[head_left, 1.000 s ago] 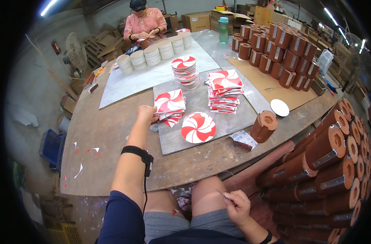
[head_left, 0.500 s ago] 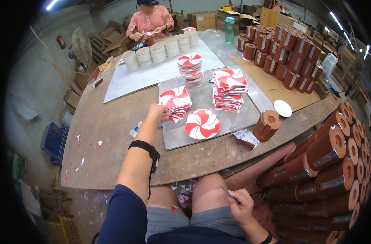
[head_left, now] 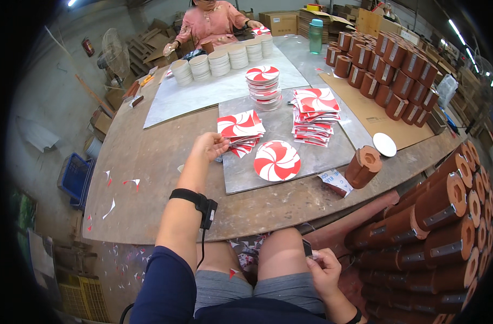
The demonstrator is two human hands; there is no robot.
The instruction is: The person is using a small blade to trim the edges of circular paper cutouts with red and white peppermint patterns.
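Note:
My left hand (head_left: 211, 146) reaches over the table to a small stack of square red-and-white swirl sheets. Its fingers are closed at the left edge of the top swirl sheet (head_left: 240, 124), which sits askew on the sheets below. By my right thigh, my right hand (head_left: 324, 268) grips a small flat dark piece, like a blade (head_left: 307, 248), pointing up. A round red-and-white swirl disc (head_left: 277, 161) lies just right of the left stack. Behind it rises a pile of round swirl discs (head_left: 263, 74), and to the right a taller stack of swirl sheets (head_left: 316, 101).
Brown cylinders (head_left: 397, 58) stand piled at the far right, with more heaped beside my right leg (head_left: 443, 197). One brown cylinder (head_left: 363, 167) and a white disc (head_left: 384, 144) sit near the right edge. A co-worker (head_left: 211, 26) sits opposite, behind pale disc stacks (head_left: 219, 62). Offcuts (head_left: 110, 208) litter the left.
The top sheet under my left fingers has turned and shifted slightly. My right hand has tilted the dark piece into clearer view. Across the table, the co-worker's arms have spread apart.

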